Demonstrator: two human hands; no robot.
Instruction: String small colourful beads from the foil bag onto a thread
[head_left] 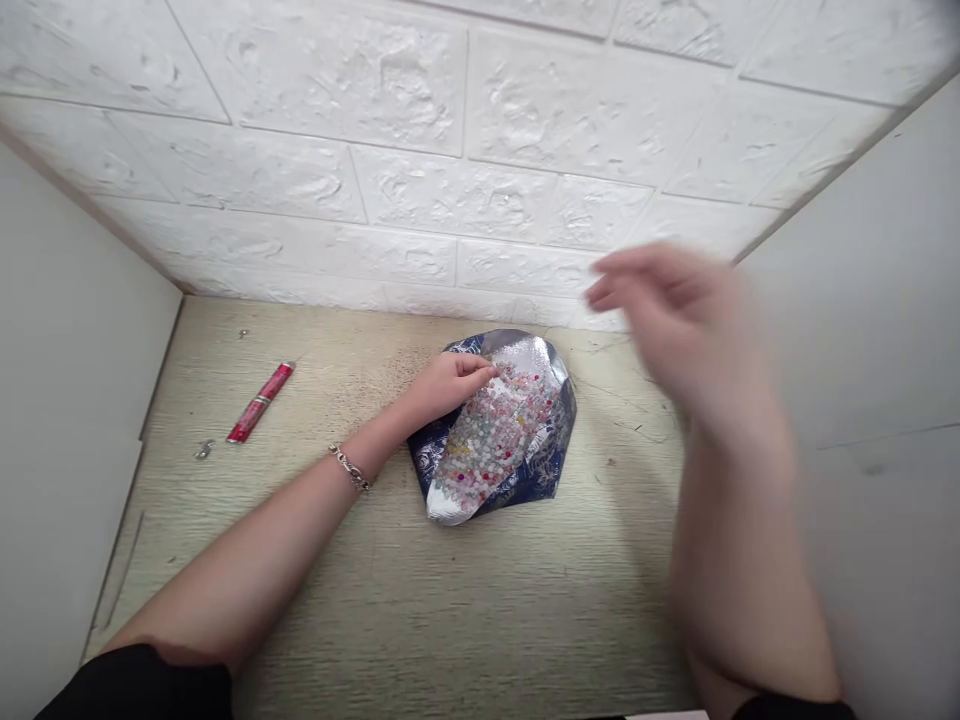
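A pile of small mixed beads (495, 430), mostly pink, white and pale green, lies on a silver-lined, dark blue patterned wrapper (555, 465) on the table. My left hand (450, 383) rests at the upper left of the pile, thumb and fingertips pinched together; whatever is between them is too small to make out. Well above the table at the right, my right hand (675, 320) is raised and blurred by motion. Its fingers are drawn together in a pinch, and anything they hold cannot be seen.
A red tube-shaped packet (260, 403) lies at the left, with a small metallic piece (204, 450) near it. Thin dark threads or hairs (626, 405) are on the wooden table (390, 600). A white brick-pattern wall (405, 100) closes the back; pale panels stand at both sides.
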